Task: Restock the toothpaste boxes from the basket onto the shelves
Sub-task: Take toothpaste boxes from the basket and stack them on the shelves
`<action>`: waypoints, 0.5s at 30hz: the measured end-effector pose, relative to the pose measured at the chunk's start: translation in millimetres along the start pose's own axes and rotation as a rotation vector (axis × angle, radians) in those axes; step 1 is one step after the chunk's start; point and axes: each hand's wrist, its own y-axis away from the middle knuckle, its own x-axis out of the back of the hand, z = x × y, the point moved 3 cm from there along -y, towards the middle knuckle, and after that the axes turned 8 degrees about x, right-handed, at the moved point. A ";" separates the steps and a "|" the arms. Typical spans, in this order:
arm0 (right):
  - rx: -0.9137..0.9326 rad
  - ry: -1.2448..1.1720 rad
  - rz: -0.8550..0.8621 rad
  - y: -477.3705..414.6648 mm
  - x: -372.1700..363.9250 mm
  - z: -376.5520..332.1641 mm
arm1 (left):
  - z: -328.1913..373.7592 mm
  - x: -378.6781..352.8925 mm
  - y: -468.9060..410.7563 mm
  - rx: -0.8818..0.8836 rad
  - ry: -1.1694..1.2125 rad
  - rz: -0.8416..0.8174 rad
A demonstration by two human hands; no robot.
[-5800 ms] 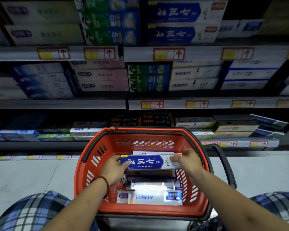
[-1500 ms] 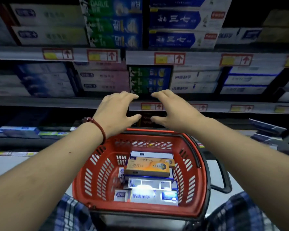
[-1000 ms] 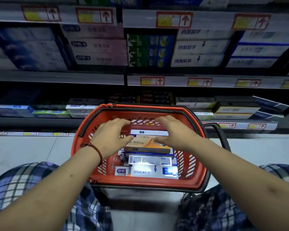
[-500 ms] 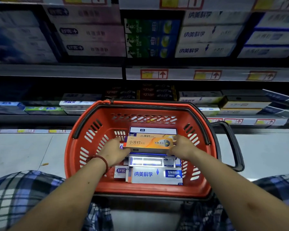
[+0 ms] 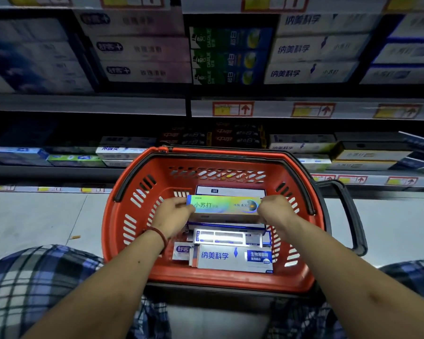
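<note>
Grip: left hand [image 5: 174, 214] and right hand [image 5: 274, 211] holding ends of top toothpaste box [image 5: 224, 205] | Position: in basket [image 5: 137, 216], not yet shelved | Remaining: stacked boxes [image 5: 233, 258] for shelves [image 5: 83, 105]

Both bare forearms, the left forearm [image 5: 103, 285] and the right forearm [image 5: 340, 272], are angling inward from the lower corners of the view, with the wrists nearly level with each other. The left hand [image 5: 174, 211] is gripping the left end of a toothpaste box [image 5: 224, 205], its fingers curling round that end. The right hand [image 5: 274, 211] is gripping the opposite end, back of the hand facing up. The two hands are holding the box level between them. A red cord bracelet [image 5: 157, 234] is circling the left wrist.
</note>
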 end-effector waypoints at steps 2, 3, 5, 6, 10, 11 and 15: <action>0.000 -0.097 0.018 4.7 4.8 -8.3 | 6.4 4.3 5.9 -0.032 0.047 0.066; 0.002 -0.134 0.026 7.4 8.0 -11.9 | 10.0 6.4 9.0 -0.045 0.068 0.085; 0.018 -0.205 0.047 9.4 17.6 -17.5 | 21.2 11.0 17.2 -0.079 0.083 0.086; 0.026 -0.272 0.063 10.8 22.5 -22.2 | 27.2 14.4 21.1 -0.103 0.081 0.085; 0.134 -0.458 0.133 24.3 60.2 -59.8 | 69.6 26.1 41.9 -0.168 0.175 0.086; 0.162 -0.487 0.131 28.7 70.1 -70.4 | 81.8 28.0 44.9 -0.190 0.195 0.094; 0.290 -0.531 0.140 48.4 126.9 -106.8 | 141.4 24.8 65.7 -0.305 0.257 0.089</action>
